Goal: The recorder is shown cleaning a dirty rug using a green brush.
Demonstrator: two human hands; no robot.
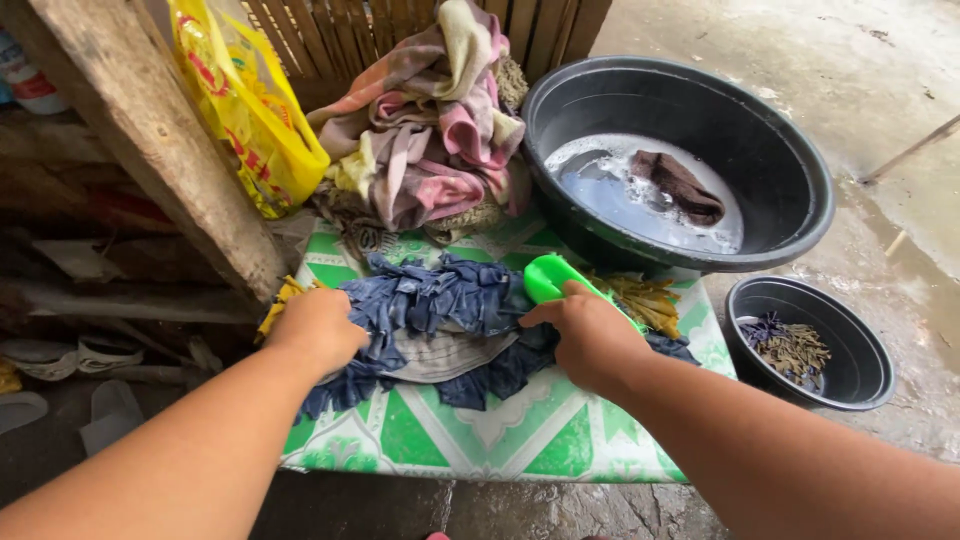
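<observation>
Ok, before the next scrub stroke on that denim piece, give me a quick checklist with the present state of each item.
1. Left hand pins the blue denim garment flat: ok.
2. Right hand grips the green brush: ok.
3. Garment lies fully on the green-and-white board: ok.
4. Bristles touching cloth: cannot tell, hidden under the hand.
5. Soapy water ready in the large black basin: ok.
6. Pile of clothes clear of the stroke: ok.
</observation>
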